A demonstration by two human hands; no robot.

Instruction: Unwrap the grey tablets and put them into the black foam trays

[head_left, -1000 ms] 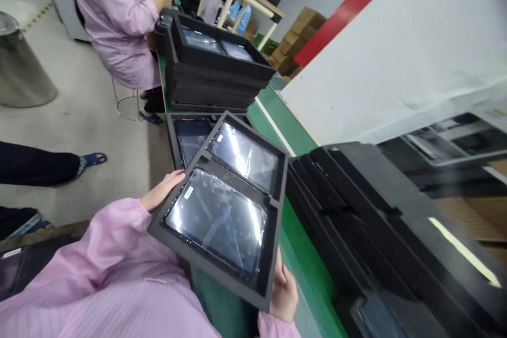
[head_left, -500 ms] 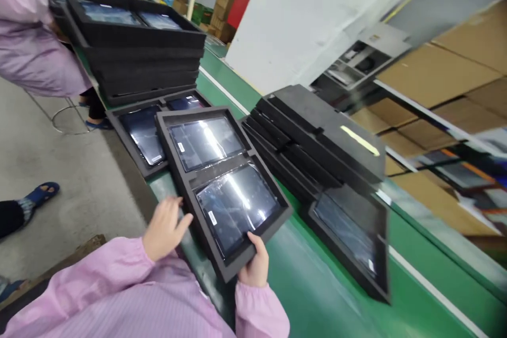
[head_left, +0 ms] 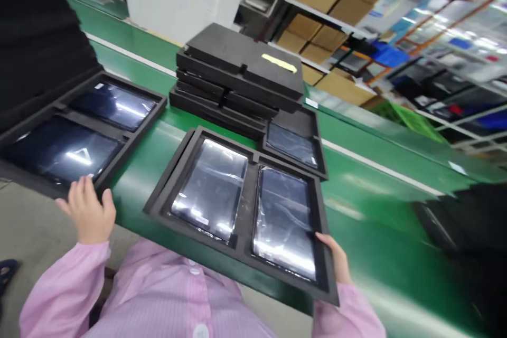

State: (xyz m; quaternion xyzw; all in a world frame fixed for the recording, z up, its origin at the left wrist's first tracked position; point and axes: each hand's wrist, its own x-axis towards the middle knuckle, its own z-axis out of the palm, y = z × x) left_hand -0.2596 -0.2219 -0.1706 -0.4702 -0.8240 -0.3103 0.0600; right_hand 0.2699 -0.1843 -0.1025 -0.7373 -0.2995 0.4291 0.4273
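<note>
Right grip (head_left: 337,261): lower right, thumb over the right rim of the held tray (head_left: 246,216), clasping it; other fingers hidden.
Left grip (head_left: 91,214): lower left, palm down, fingers spread, grasping nothing, at the near edge of the left tray (head_left: 135,137); contact unclear.
Held tray: one, lower centre, left of the right grip; two screens (head_left: 285,216) inside.
Left tray: one, two screens also, on the green desk (head_left: 376,211).
Black stack (head_left: 245,63): upper centre, layers uncountable.
</note>
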